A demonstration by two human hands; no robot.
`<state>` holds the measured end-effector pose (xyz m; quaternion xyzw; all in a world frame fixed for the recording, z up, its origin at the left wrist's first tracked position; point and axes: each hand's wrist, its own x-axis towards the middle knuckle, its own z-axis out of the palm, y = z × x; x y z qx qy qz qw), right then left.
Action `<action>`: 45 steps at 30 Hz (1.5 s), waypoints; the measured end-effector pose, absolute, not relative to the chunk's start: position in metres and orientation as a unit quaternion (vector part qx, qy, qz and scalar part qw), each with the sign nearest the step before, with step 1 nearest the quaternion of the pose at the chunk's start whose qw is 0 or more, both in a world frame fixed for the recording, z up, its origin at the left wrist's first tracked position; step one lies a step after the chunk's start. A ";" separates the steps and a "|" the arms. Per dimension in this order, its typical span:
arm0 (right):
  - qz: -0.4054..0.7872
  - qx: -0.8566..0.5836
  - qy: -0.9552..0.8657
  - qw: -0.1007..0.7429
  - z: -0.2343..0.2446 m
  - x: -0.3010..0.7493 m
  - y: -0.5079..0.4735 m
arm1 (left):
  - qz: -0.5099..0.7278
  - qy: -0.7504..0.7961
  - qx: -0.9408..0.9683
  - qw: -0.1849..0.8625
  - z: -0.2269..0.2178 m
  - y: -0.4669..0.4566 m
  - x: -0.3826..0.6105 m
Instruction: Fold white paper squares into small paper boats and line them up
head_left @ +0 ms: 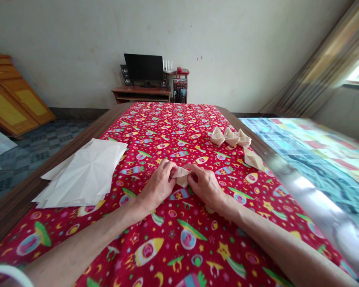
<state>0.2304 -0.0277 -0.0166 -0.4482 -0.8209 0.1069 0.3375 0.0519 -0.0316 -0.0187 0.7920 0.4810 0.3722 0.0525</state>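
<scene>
Between my two hands is a small piece of folded paper, pale and creased, just above the red patterned cloth. My left hand pinches its left end with thumb and fingers. At the right end my right hand pinches it too; some of its fingers are hidden. To the right stand several folded paper boats, three in a row, with a flatter folded paper piece in front of them. A stack of creased white paper sheets lies to the left of my left hand.
The red cloth covers most of a dark wooden table. Beyond its far end stand a monitor, speakers and a red telephone. A bed adjoins the right side, and a wooden cabinet stands at the left.
</scene>
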 end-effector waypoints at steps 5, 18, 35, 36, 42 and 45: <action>0.034 -0.462 -0.838 0.289 -0.017 0.236 -0.029 | 0.353 0.463 0.811 0.063 -0.017 -0.034 0.048; -0.126 -0.384 -0.912 0.069 0.001 0.246 -0.031 | 0.145 0.409 0.898 -0.067 -0.001 -0.048 0.040; 0.024 -0.326 -0.918 0.227 -0.014 0.256 -0.020 | 0.252 0.391 0.885 0.002 -0.015 -0.042 0.035; 0.042 -0.328 -0.913 0.239 -0.015 0.256 -0.019 | 0.263 0.396 0.879 0.016 -0.016 -0.040 0.035; 0.121 -0.371 -0.876 0.284 -0.020 0.252 -0.013 | 0.290 0.453 0.838 0.087 -0.021 -0.034 0.038; 0.101 -0.384 -0.873 0.282 -0.019 0.249 -0.014 | 0.288 0.473 0.830 0.065 -0.025 -0.033 0.040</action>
